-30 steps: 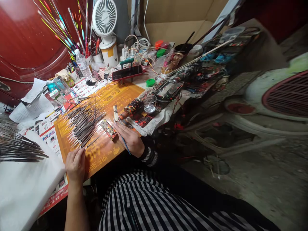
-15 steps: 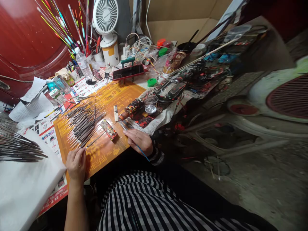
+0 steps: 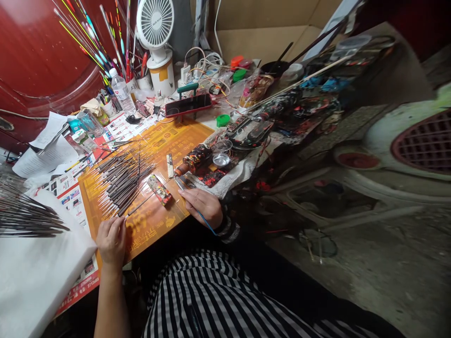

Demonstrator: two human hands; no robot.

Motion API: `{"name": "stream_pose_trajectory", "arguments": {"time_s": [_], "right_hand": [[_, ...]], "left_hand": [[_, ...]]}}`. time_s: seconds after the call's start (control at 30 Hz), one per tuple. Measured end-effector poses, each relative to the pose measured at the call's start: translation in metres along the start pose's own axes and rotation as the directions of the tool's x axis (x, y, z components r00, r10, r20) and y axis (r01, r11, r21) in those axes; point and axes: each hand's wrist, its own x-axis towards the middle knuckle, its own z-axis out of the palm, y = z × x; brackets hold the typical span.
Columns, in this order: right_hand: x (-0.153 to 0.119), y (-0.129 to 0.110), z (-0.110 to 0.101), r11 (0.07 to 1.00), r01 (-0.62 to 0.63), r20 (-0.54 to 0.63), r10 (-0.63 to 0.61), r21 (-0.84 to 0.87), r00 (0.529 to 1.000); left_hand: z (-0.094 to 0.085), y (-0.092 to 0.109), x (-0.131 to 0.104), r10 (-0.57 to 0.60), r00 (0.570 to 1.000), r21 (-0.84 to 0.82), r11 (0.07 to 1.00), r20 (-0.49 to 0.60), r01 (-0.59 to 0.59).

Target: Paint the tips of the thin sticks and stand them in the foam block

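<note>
My left hand (image 3: 112, 237) is closed at the near edge of the table, pinching the end of a thin dark stick (image 3: 139, 205). The stick's far end points at a paint-spattered block (image 3: 159, 190). Between the fingers of my right hand (image 3: 203, 206) is a slim paintbrush (image 3: 181, 184) with a silvery front and a blue tail. Its tip is close to a brown cylinder (image 3: 182, 169) and a small pale strip (image 3: 170, 165). A pile of similar dark sticks (image 3: 121, 180) with pale thin ends lies beyond my left hand.
White foam (image 3: 42, 272) at the left bears more dark sticks (image 3: 28, 213). A phone (image 3: 188, 106), a white fan (image 3: 155, 23) and a water bottle (image 3: 121, 91) stand at the back. Paint-smeared trays (image 3: 250, 131) and a small clear dish (image 3: 221, 160) are to the right.
My right hand has shifted very slightly left with the paintbrush. My left hand and the stick look the same.
</note>
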Motion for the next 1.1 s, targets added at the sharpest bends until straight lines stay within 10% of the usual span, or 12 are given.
{"name": "stream_pose_trajectory", "arguments": {"time_s": [1.1], "right_hand": [[0.003,-0.044,0.022,0.996,0.083,0.054,-0.086,0.043,0.995]], "left_hand": [[-0.002,0.009,-0.001,0.033,0.999,-0.049,0.998,-0.006,-0.033]]}}
